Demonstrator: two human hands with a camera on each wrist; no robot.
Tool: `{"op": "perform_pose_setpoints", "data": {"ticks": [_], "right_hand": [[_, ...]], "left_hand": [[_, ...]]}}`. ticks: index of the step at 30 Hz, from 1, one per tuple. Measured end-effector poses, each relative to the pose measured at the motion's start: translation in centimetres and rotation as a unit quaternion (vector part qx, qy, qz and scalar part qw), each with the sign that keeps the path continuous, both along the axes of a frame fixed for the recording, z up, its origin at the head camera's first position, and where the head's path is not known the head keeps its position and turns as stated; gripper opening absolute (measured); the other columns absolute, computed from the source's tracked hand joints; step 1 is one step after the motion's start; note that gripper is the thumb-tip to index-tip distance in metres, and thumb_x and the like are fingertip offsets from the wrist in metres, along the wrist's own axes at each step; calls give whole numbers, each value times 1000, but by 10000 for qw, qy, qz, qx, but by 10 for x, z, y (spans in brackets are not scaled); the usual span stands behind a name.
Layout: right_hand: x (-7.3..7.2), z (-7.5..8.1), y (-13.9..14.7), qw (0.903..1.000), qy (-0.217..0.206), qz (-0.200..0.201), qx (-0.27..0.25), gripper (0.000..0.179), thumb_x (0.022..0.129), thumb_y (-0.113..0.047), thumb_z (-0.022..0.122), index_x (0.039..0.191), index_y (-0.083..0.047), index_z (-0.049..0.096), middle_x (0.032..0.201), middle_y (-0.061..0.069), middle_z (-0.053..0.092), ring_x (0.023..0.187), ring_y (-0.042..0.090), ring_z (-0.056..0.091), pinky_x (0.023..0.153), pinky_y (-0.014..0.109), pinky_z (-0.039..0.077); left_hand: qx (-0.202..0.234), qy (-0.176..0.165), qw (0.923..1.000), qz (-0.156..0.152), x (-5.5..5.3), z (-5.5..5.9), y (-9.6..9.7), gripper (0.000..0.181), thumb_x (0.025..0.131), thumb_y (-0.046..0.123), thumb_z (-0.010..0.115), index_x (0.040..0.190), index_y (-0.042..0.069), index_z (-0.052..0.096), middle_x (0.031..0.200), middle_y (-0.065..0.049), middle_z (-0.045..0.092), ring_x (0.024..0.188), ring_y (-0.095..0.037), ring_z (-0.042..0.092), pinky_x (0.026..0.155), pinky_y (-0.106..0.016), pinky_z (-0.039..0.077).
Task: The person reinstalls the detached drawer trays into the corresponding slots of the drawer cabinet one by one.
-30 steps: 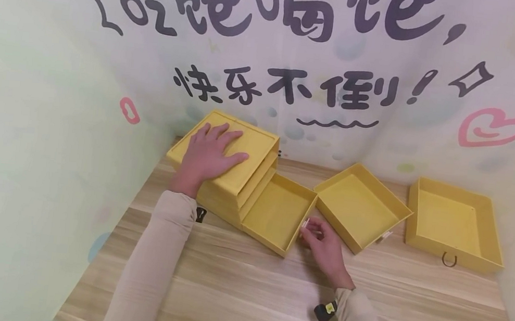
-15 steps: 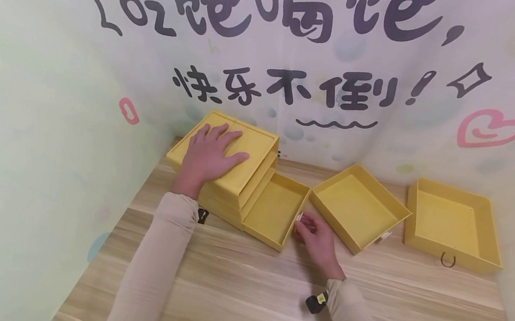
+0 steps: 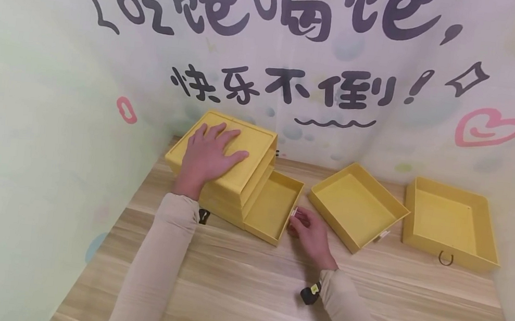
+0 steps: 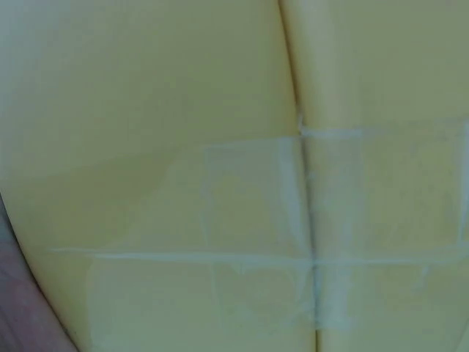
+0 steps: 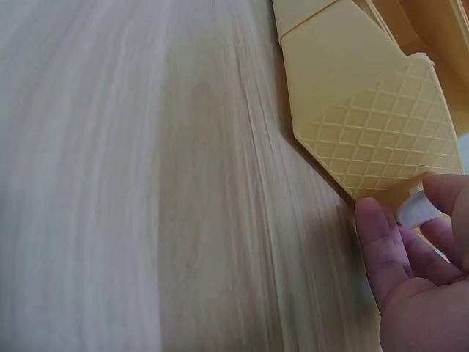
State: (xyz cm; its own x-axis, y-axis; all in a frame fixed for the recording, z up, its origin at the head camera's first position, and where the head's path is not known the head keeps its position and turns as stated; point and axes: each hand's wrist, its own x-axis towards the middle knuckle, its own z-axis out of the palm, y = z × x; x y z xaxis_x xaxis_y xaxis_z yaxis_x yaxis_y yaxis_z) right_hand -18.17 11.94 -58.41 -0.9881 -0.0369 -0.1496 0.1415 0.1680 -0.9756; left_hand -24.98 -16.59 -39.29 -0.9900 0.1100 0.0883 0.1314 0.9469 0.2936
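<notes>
Head view, half-open drawer (image 3: 272, 206), wood-grain table (image 3: 234, 289), lettered wall (image 3: 269, 53)

Head view looks down, wrist views close, the right sharing the gripped drawer (image 3: 273, 205).

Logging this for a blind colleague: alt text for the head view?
A right hand pinches the white handle of a partly open yellow drawer; the left hand rests on its cabinet. Two separate drawers lie to the right on a wooden table.
</notes>
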Motion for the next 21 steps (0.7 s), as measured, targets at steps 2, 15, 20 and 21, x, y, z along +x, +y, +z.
{"op": "perform_pose_setpoints", "data": {"ticks": [2,15,20,21], "right_hand": [[-2,0,-2,10000,9,44,63,42,99,-10,63,139,1,56,128,28,67,106,37,72,81,36,63],[-9,1,-20,9998,54,163,55,41,99,-11,64,138,0,58,126,26,68,98,32,74,77,34,63],[-13,6,-25,9986,45,265,458,42,100,-16,64,139,-2,57,127,23,69,99,34,74,76,33,63],[-14,7,-27,9982,53,296,522,42,100,-16,64,139,-2,57,127,23,68,98,35,74,77,34,63]], "left_hand": [[1,24,10000,2,0,-1,-1,74,92,75,45,154,34,44,167,-8,32,155,-48,17,123,-64,16],[-46,14,10000,2,0,-1,-1,74,92,76,44,154,35,43,167,-7,32,155,-47,18,123,-63,18],[-31,48,10000,-3,0,-1,-1,73,92,75,44,154,35,44,167,-8,33,155,-46,19,123,-63,18],[-42,58,10000,-5,0,-1,-1,73,92,75,44,154,35,44,167,-8,33,155,-46,19,123,-62,18]]}}
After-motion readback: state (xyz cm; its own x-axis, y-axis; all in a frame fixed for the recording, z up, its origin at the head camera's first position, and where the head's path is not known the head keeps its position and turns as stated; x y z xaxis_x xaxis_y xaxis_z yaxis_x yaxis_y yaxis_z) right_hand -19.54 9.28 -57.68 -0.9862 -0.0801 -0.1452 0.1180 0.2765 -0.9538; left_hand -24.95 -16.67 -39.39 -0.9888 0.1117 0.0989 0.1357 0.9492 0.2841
